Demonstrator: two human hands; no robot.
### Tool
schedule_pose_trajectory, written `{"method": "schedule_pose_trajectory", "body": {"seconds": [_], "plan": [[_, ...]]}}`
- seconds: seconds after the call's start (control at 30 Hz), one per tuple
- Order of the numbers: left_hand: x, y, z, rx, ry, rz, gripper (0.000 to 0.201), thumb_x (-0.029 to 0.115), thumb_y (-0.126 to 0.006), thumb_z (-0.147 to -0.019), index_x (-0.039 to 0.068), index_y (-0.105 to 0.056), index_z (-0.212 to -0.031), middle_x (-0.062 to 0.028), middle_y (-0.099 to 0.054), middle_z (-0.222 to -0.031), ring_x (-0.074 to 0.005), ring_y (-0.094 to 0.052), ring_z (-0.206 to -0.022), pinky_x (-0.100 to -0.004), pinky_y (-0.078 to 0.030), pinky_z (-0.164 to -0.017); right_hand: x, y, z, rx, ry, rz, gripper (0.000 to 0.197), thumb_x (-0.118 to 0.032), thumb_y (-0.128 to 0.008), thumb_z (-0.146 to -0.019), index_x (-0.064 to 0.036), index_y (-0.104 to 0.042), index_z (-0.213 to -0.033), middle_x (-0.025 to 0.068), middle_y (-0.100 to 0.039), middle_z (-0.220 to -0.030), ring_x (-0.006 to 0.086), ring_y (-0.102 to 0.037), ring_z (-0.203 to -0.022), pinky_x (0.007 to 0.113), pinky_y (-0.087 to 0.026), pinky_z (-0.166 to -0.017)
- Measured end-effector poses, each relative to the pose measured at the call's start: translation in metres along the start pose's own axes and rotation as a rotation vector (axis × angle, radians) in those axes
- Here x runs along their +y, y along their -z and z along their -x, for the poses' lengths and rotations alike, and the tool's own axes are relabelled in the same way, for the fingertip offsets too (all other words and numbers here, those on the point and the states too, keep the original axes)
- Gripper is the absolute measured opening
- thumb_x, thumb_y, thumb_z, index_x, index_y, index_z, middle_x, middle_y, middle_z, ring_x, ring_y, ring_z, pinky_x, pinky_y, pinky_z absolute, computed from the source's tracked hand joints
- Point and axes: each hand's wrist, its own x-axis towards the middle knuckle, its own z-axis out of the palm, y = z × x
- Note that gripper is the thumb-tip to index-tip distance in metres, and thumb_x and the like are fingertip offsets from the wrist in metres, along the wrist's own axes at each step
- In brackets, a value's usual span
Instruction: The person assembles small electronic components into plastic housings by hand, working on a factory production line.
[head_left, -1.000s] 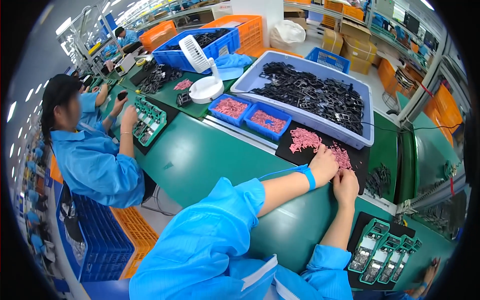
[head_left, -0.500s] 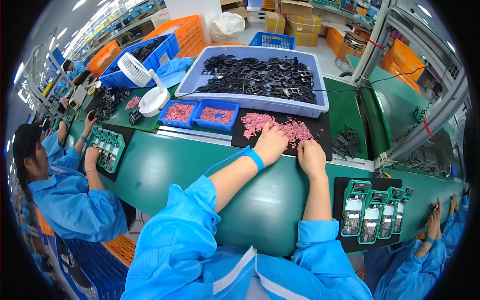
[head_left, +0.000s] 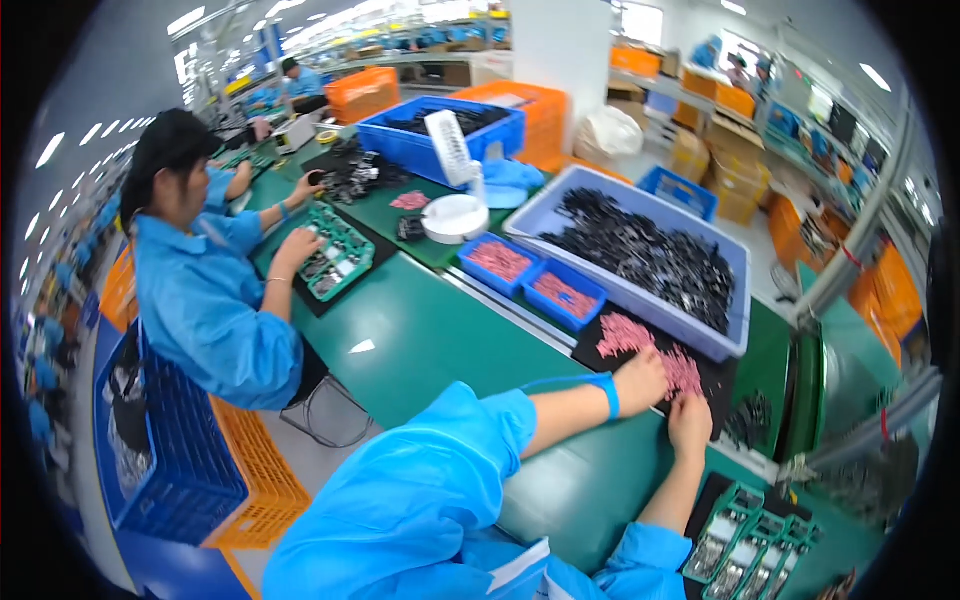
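My left hand (head_left: 641,382), with a blue wrist strap (head_left: 608,396) above it, rests on the near edge of a pile of small pink pieces (head_left: 624,334). Its fingers are bent down and drawn together. Beside it, my right hand (head_left: 690,424) has its fingertips pinched at the right end of the same pile. Whatever is between the fingers of either hand is too small to make out. The pile lies on a black mat (head_left: 716,376). Behind it stand two blue bins (head_left: 574,322) holding more pink pieces.
A large pale-lilac tub (head_left: 735,335) of black plastic parts stands behind the mat. Green-framed assemblies (head_left: 745,535) lie at the near right. A white fan (head_left: 455,218) stands farther left. A co-worker (head_left: 205,290) at the left handles a green fixture (head_left: 340,262).
My view has swung to the left, so the bench now slants and more of the co-worker shows. Both hands stay at the pink pile with little visible change.
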Motion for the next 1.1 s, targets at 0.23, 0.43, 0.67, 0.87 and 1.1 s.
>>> {"method": "schedule_pose_trajectory", "body": {"seconds": [0.23,0.43,0.67,0.87,1.1], "plan": [[0.003,0.032,0.056,-0.005,0.096,0.241,0.008,0.017,-0.061,-0.073,0.01,-0.059,-0.076,-0.0057,-0.055,-0.079,-0.0229,-0.052,-0.087,-0.0388,-0.035,-0.088,-0.007,-0.001,-0.005,-0.023,-0.023,-0.057,0.007,-0.009,-0.062,-0.077,-0.003,-0.058,-0.076,0.0162,-0.06,-0.08,0.0351,-0.058,-0.079,0.044,-0.047,-0.07],[-0.004,0.081,0.142,-0.263,0.274,0.41,0.007,0.015,-0.063,-0.078,0.009,-0.062,-0.081,-0.0091,-0.06,-0.084,-0.0259,-0.055,-0.093,-0.0418,-0.035,-0.087,-0.002,0.004,-0.007,-0.004,-0.07,-0.097,0.008,-0.008,-0.062,-0.077,-0.002,-0.057,-0.075,0.0179,-0.059,-0.08,0.0358,-0.059,-0.078,0.044,-0.047,-0.07],[-0.011,0.13,0.223,-0.31,0.601,0.644,0.008,0.013,-0.062,-0.081,0.005,-0.061,-0.083,-0.0139,-0.061,-0.087,-0.0334,-0.059,-0.088,-0.0435,-0.049,-0.074,0.02,-0.001,-0.012,0.119,-0.026,-0.136,0.011,-0.009,-0.058,-0.084,0.0,-0.052,-0.081,0.019,-0.057,-0.08,0.0377,-0.056,-0.077,0.044,-0.044,-0.07],[0.019,0.118,0.25,-0.036,0.672,0.611,0.007,0.01,-0.061,-0.081,0.007,-0.058,-0.086,-0.0088,-0.058,-0.086,-0.0289,-0.057,-0.087,-0.0403,-0.048,-0.074,0.002,0.019,-0.006,0.137,0.02,-0.199,0.009,-0.005,-0.056,-0.084,0.0007,-0.05,-0.082,0.019,-0.055,-0.079,0.0374,-0.055,-0.075,0.044,-0.044,-0.069],[0.025,0.107,0.255,0.217,0.606,0.433,0.007,0.014,-0.063,-0.079,0.01,-0.058,-0.083,-0.0042,-0.055,-0.08,-0.0231,-0.054,-0.076,-0.0358,-0.046,-0.068,-0.062,0.029,0.043,-0.078,0.141,-0.17,0.007,-0.003,-0.058,-0.081,-0.0002,-0.051,-0.081,0.0191,-0.055,-0.079,0.0381,-0.054,-0.076,0.045,-0.044,-0.069]]}}
